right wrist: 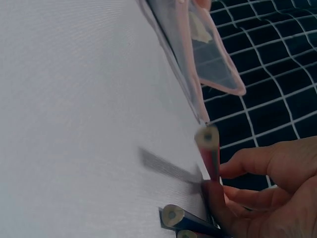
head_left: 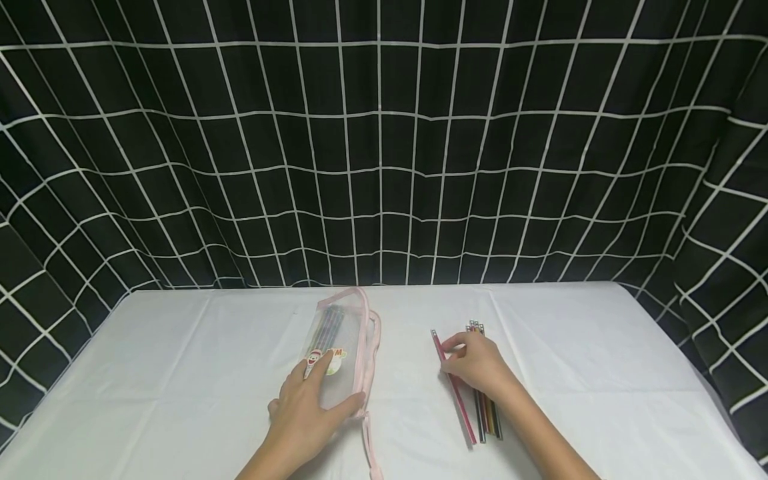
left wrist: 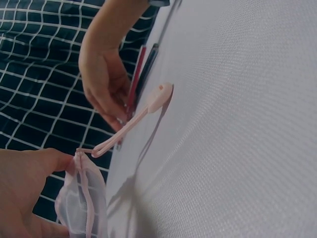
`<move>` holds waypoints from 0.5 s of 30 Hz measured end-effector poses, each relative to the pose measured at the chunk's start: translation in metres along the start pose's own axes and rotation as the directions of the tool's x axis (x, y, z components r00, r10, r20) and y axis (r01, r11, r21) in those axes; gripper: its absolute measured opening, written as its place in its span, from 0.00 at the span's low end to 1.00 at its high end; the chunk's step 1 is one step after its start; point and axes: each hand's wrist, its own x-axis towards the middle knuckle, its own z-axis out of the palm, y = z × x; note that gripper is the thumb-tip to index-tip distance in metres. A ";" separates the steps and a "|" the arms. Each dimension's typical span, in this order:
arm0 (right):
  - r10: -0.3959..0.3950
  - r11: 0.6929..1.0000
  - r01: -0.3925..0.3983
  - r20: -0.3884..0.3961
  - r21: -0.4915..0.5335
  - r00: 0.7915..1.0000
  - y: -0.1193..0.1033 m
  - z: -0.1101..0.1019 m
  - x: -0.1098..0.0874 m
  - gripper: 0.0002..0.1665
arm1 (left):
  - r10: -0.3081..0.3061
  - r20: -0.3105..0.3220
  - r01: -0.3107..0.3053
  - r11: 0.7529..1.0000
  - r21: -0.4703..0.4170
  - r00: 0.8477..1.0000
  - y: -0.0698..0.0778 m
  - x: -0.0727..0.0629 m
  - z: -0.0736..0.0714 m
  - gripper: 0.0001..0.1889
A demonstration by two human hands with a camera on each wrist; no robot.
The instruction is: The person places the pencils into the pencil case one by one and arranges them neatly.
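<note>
A clear mesh pencil case point(head_left: 342, 392) with pink edging lies left of the table's middle, with several pencils point(head_left: 327, 328) inside at its far end. My left hand point(head_left: 309, 410) holds the case at its near part, thumb on the pink zipper edge and fingers spread over the top. To the right, my right hand point(head_left: 477, 360) pinches a red pencil point(head_left: 463, 413) between thumb and fingers. In the right wrist view this pencil's end point(right wrist: 208, 138) stands off the cloth, with its shadow beside it. Several darker and coloured pencils point(head_left: 489, 417) lie together under and beside the right hand.
A pink zipper strap point(head_left: 369, 443) trails from the case's near corner toward the table's front. White cloth point(head_left: 198, 373) with fold lines covers the table. Behind and at both sides hangs a black curtain point(head_left: 396, 147) with a white grid.
</note>
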 end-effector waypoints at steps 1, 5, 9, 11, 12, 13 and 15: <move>0.008 1.000 -0.008 0.006 0.011 1.000 0.000 0.000 0.000 0.22 | 0.000 0.000 0.000 1.000 0.000 1.000 0.000 0.000 0.000 0.46; 0.044 0.997 -0.045 0.029 0.062 0.999 0.001 -0.001 0.002 0.23 | 0.002 0.000 -0.002 1.000 -0.001 1.000 0.000 0.000 0.000 0.46; 0.069 0.992 -0.073 0.048 0.104 0.997 0.001 -0.001 0.002 0.23 | 0.003 -0.001 -0.003 1.000 -0.003 1.000 0.000 0.000 0.001 0.46; 0.072 0.989 -0.079 0.058 0.129 0.996 0.001 -0.001 0.002 0.24 | 0.001 -0.002 -0.001 1.000 -0.005 1.000 0.000 0.000 0.001 0.46; 0.075 0.986 -0.083 0.061 0.146 0.995 0.001 -0.001 0.002 0.24 | -0.001 -0.002 0.001 1.000 -0.006 1.000 0.000 0.000 0.001 0.46; 0.077 0.983 -0.087 0.064 0.160 0.995 0.001 -0.001 0.002 0.24 | -0.003 -0.003 0.003 1.000 -0.007 1.000 0.000 0.000 0.001 0.46; 0.077 0.980 -0.088 0.067 0.177 0.995 0.001 -0.001 0.002 0.25 | -0.006 -0.002 0.006 1.000 -0.010 1.000 0.000 0.000 0.001 0.46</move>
